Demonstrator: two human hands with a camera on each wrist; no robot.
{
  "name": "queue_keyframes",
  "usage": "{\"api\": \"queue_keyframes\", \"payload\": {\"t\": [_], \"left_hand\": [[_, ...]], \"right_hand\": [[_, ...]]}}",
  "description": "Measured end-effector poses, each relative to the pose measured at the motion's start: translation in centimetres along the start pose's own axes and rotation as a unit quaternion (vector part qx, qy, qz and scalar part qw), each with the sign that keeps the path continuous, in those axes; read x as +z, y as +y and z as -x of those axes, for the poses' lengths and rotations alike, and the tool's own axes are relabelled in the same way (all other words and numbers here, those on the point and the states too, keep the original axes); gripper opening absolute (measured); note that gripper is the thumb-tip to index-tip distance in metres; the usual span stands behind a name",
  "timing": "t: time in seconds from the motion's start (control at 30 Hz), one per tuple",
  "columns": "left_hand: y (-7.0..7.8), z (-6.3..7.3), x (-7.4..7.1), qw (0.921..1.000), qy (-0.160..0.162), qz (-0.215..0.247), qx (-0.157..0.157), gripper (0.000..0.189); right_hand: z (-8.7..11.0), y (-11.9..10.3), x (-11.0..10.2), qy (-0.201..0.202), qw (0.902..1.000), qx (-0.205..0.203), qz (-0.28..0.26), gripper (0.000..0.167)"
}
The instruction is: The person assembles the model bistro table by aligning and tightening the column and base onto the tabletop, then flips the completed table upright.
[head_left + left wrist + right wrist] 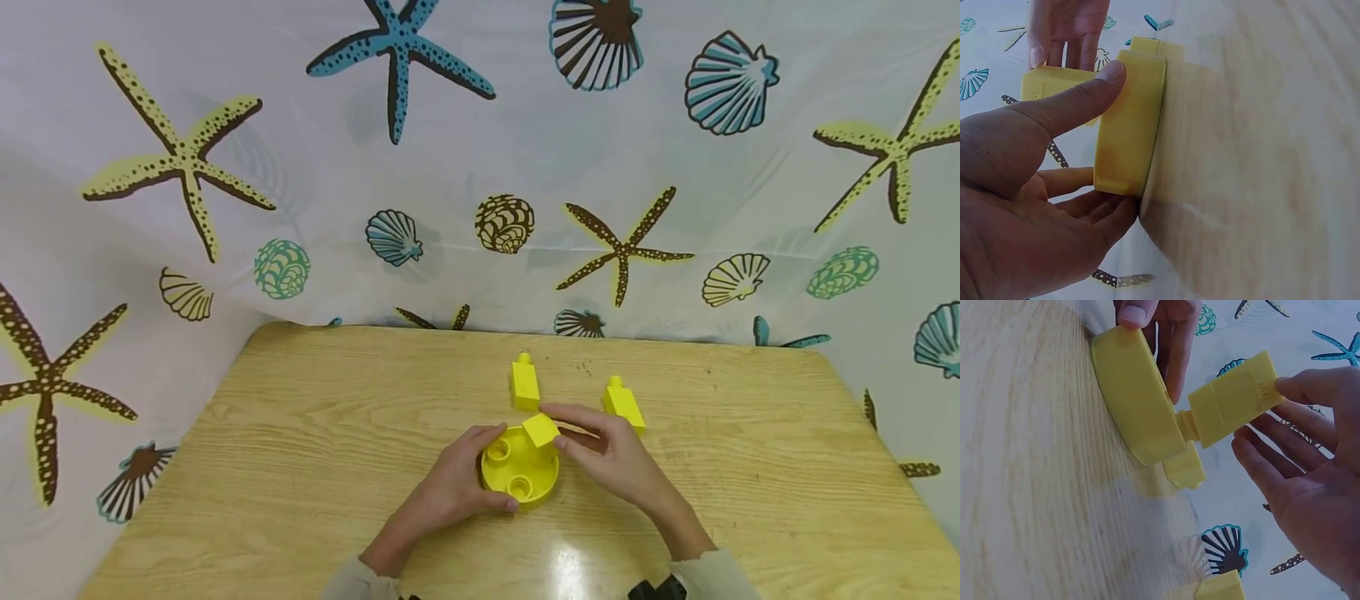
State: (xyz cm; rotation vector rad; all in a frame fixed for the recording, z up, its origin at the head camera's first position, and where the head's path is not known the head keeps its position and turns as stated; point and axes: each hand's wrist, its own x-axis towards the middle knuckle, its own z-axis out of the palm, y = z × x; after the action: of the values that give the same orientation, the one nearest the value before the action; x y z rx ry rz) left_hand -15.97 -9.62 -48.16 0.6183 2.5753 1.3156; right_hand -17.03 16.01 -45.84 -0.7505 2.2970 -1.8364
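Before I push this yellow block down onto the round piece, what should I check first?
1. Round base flat on the table: ok.
2. Left hand holds the base steady: ok.
3. Right hand grips the block: ok.
4. Block straight over its stud: not ok, it looks tilted.
5. Block fully seated: not ok.
6. Two spare blocks out of the way: ok.
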Motion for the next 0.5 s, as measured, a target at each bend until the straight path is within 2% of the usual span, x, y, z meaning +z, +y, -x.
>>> {"api": "queue_keyframes", "payload": {"t": [0.17,0.37,0.5], "left_hand": [[0.02,0.02,-0.14,1.0,0.001,0.002,0.0,0.1],[-0.01,-0.02,-0.15,1.0,0.002,0.004,0.002,0.099],[0.02,0.02,-0.09,1.0,0.002,0.0,0.004,0.099]], "right_hand": [[-0.14,-0.14,0.18,0.003,0.9998,0.019,-0.004,0.037],[-0.23,-0.08,0.54,0.047,0.9987,0.014,0.009,0.034],[-0.2,0.18,0.73,0.065,0.9976,0.007,0.023,0.038]]}}
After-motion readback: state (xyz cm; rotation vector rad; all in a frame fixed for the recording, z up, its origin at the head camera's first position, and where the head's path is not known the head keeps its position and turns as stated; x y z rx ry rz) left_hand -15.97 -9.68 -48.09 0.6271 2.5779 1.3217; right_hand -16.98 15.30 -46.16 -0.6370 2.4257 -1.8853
